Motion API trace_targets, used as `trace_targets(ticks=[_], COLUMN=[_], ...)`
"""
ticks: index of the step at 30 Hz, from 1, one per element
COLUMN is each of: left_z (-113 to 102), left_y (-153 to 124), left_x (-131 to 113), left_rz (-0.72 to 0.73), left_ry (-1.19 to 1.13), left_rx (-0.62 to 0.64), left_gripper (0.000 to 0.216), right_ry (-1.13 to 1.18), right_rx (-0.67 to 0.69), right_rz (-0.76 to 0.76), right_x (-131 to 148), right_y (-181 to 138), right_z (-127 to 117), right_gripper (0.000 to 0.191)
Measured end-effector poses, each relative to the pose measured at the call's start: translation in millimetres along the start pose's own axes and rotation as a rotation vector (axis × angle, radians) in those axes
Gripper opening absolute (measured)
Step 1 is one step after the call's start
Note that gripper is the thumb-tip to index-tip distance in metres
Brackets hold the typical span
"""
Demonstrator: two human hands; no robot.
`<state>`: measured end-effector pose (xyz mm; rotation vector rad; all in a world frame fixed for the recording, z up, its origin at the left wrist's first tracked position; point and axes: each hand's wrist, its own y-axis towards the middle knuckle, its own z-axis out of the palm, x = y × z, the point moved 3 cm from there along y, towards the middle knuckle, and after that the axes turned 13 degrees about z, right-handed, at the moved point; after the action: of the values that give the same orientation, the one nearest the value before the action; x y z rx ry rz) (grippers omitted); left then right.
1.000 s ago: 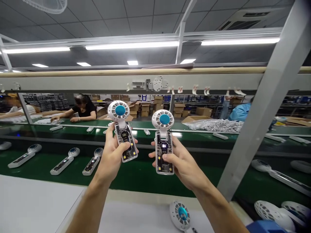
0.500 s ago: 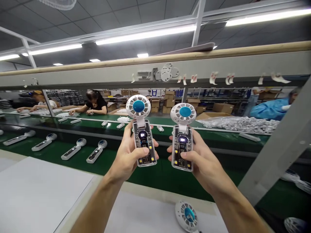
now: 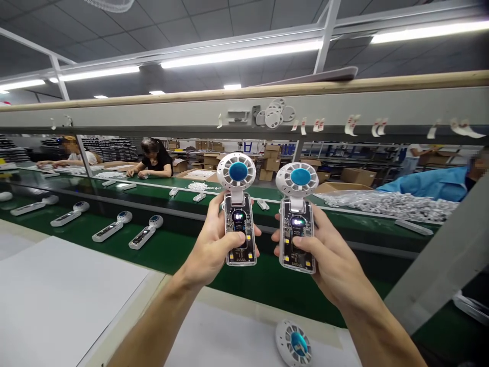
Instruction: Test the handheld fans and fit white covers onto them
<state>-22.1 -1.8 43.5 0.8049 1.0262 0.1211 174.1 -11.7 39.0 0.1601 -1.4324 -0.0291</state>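
Note:
My left hand point(image 3: 208, 247) is wrapped around a handheld fan point(image 3: 238, 211) with a clear handle, a white round head and a blue hub. Its thumb presses the handle front, where a small display glows. My right hand point(image 3: 332, 255) grips a second, matching fan point(image 3: 298, 216) the same way, thumb on the handle. Both fans stand upright, side by side, raised above the green conveyor belt point(image 3: 179, 252).
Another fan head point(image 3: 294, 344) lies on the white table point(image 3: 64, 300) just below my hands. Several fans point(image 3: 145, 235) lie on the belt at left. Other workers point(image 3: 155, 158) sit across a second belt; a grey slanted post point(image 3: 439, 265) stands at right.
Both hands have drawn the two fans closer together and more upright. The view has swung left, so the grey post sits further right.

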Motion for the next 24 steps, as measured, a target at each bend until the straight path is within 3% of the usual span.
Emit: trace_targets(ticks=[18,21,24], left_z=[12,14,14], left_y=[0,-1,-1], left_x=[7,4,6], left_rz=[-0.017,-0.04,-0.034], left_ry=[-0.097,-0.086,-0.002], left_rx=[-0.01,-0.011,-0.068], left_gripper=[0.066,0.074,0.064], right_ry=[-0.009,0.007,0.125], right_rx=[0.053,-0.034,-0.076], right_rz=[-0.022,-0.041,0.031], right_x=[0,2,0], right_y=[-3,-7,-7], right_z=[1,5,11], right_gripper=[0.07,0.074,0.059])
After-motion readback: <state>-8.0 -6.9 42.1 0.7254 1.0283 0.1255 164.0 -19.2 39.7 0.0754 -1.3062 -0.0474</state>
